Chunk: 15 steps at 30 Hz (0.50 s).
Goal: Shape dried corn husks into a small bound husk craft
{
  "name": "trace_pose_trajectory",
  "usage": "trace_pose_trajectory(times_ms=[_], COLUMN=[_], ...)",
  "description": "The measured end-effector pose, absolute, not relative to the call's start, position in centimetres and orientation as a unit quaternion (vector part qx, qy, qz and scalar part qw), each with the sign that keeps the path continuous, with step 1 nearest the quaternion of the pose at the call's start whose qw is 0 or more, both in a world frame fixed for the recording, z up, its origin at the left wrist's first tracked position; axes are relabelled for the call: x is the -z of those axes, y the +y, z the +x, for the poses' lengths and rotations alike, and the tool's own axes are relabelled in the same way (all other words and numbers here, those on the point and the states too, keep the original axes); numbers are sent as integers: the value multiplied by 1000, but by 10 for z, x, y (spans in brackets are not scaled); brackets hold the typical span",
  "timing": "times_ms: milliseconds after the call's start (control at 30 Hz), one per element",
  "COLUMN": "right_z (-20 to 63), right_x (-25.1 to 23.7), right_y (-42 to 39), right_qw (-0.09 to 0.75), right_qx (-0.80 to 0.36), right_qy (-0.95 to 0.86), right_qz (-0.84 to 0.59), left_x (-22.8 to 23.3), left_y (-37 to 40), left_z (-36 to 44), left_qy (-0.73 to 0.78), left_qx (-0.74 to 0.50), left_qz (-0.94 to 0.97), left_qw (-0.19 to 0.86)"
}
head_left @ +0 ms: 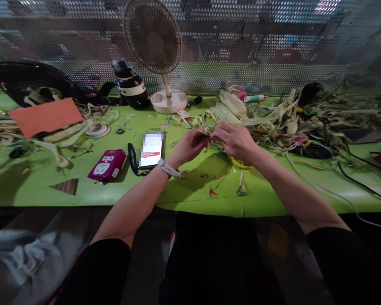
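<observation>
While both hands meet over green table [82, 190], left hand [190, 146] and right hand [235, 140] pinch closed on small husk piece [208, 136], mid-twist or weave by look. Next move likely needs steady fingertip tension; husk pile [273, 118] just beside right hand.

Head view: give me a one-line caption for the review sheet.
Left hand and right hand pinch a strip of dried husk together over a green table, beside a phone.
</observation>
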State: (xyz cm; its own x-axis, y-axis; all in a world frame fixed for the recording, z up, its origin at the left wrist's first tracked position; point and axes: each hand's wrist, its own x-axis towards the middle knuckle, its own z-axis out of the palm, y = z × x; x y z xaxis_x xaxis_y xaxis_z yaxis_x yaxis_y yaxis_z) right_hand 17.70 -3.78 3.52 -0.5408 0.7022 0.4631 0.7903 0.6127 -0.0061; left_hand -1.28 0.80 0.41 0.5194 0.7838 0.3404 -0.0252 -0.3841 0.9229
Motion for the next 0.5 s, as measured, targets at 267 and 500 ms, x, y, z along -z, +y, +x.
trace_pose_trajectory(times_ms=[267, 500], right_z=[186, 167], right_x=[-33, -11], right_y=[-21, -21], right_qw=[388, 436], right_qx=[-160, -274], right_qy=[-806, -737], right_qz=[-417, -437], left_x=[-10, -9], left_y=[-2, 2], left_z=[-12, -6], left_qy=[208, 249], left_qx=[-382, -495], left_qz=[680, 560], left_qw=[591, 616])
